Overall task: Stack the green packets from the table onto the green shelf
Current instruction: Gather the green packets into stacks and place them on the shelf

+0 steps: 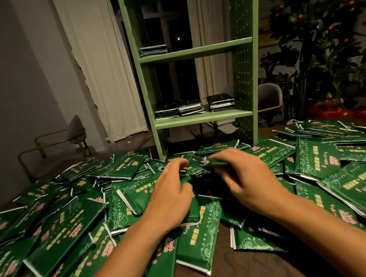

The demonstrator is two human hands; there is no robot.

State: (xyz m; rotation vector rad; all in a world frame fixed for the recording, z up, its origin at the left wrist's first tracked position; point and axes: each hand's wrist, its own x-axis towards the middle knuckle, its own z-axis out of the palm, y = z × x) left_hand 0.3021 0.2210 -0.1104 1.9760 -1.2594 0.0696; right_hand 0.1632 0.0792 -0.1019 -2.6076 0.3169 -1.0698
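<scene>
Several green packets [61, 227] with pink and yellow print lie scattered across the dark wooden table [248, 268]. The green shelf [196, 51] stands at the table's far side. Its lower board carries three short stacks of packets [194, 107], and one small stack [153, 50] sits on the middle board. My left hand [170, 194] reaches into the pile at centre, fingers curled around a packet edge. My right hand [243, 175] grips a green packet [213, 163] lifted slightly above the pile, just in front of the shelf base. Both hands are blurred.
White curtains [102, 68] and a dark window are behind the shelf. A chair with a gold frame [71, 133] stands at left, another chair [269, 97] at right. A plant with red fruits [321, 35] fills the back right.
</scene>
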